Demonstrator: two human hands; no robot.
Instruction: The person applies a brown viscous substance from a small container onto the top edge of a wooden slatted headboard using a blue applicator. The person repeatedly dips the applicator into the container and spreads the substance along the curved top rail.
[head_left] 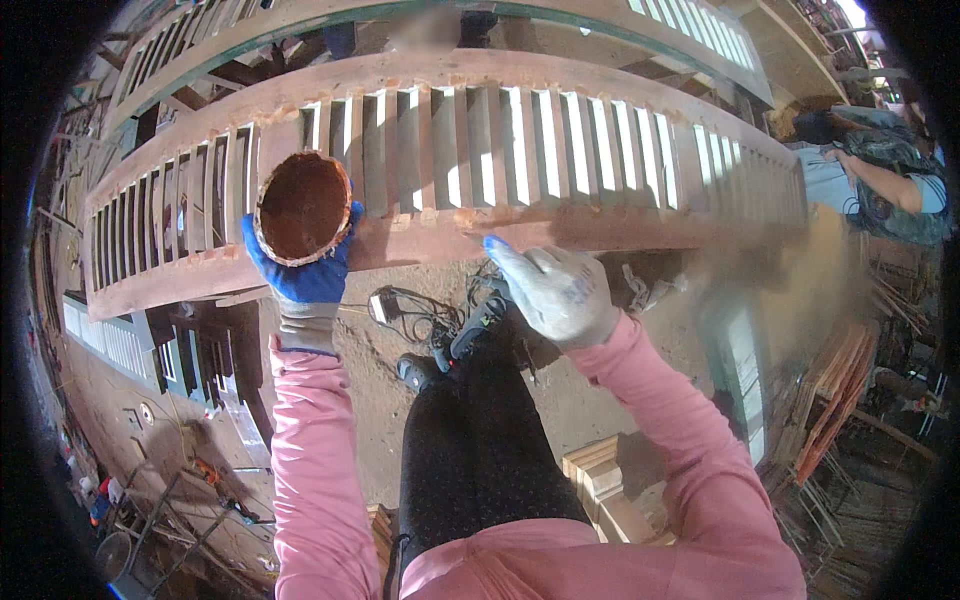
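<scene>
My left hand (300, 275), in a blue and grey work glove, is wrapped round a round tub (345, 200) with a crusted rim. Reddish-brown matter coats the inside of the tub. A long slatted wooden panel (420, 240) lies across in front of me, and the tub is over its near rail. By that rail is my right hand (560, 295), in a whitish glove with a blue fingertip. Its index finger reaches toward the wood and the other fingers are curled in. What they hold, if anything, is hidden. Orange-brown smears (465, 217) mark the rail and slat ends.
Another slatted panel (370, 22) lies beyond. Cables with a white box (383, 307) lie on the floor by my feet. Stacked moulded wood (600, 480) is near my right leg. Another person's arm (885, 180) shows at the far right, near stacked boards (840, 400).
</scene>
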